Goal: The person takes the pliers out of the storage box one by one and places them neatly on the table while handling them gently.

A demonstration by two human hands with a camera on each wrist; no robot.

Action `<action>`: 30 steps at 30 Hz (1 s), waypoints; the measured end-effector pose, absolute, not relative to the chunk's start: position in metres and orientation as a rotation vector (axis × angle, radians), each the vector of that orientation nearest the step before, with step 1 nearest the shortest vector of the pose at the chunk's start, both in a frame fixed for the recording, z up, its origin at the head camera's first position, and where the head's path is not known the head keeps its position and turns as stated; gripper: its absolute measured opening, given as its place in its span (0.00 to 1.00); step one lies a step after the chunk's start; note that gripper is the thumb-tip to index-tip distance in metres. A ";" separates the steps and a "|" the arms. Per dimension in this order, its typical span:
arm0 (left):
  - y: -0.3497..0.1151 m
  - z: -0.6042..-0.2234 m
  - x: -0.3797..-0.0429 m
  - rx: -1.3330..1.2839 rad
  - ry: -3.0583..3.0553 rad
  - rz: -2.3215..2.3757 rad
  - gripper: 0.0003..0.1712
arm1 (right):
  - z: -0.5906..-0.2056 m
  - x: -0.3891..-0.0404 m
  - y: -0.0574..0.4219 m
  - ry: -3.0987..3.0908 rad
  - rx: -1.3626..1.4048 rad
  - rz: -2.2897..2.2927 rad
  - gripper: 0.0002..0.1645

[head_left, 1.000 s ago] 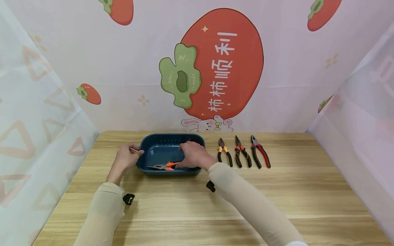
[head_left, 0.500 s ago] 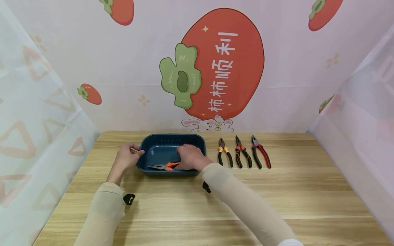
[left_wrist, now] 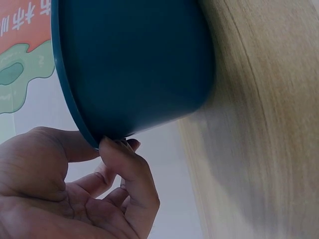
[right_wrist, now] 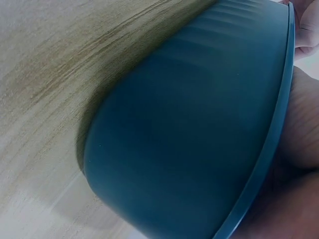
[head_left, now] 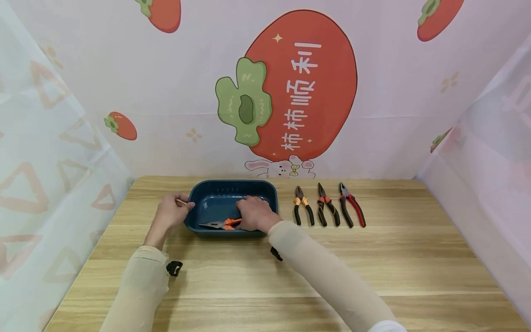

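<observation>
A dark blue rectangular plastic basin (head_left: 215, 234) stands toward the back of the wooden table. My left hand (head_left: 172, 210) pinches its left rim between thumb and fingers; in the left wrist view, the left hand (left_wrist: 107, 184) has the rim between thumb and fingertips. Inside the basin lie orange-handled needle-nose pliers (head_left: 215, 225), jaws pointing left. My right hand (head_left: 255, 213) reaches over the front right of the basin and grips their handles, its fingertips hidden beneath it. In the right wrist view, the basin wall (right_wrist: 184, 124) covers most of the right hand.
To the right of the basin, three pliers lie in a row: yellow-and-black combination pliers (head_left: 304, 210), orange-and-black needle-nose pliers (head_left: 327, 210) and red-and-black combination pliers (head_left: 351, 207). A printed cloth backdrop (head_left: 386, 115) rises behind the table (head_left: 332, 276).
My right hand has shifted a little left along the handles of the pliers in the basin. Those pliers, the basin and my left hand have stayed in place.
</observation>
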State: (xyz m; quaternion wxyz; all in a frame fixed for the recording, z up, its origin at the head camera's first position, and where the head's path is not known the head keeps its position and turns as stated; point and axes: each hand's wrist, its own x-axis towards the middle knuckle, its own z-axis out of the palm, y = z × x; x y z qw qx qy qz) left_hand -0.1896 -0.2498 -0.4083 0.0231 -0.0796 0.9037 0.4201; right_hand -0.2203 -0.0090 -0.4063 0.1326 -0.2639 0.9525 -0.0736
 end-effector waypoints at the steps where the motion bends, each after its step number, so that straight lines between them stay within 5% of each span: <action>1: -0.250 -0.408 -0.190 -0.246 2.799 1.300 0.15 | -0.406 -0.220 -0.009 2.761 -0.772 -0.219 0.20; 7: -0.249 -0.408 -0.190 -0.260 2.787 1.311 0.15 | -0.406 -0.220 -0.006 2.757 -0.759 -0.254 0.14; 30: -0.249 -0.406 -0.188 -0.256 2.775 1.326 0.15 | -0.410 -0.221 -0.004 2.709 -0.714 -0.273 0.19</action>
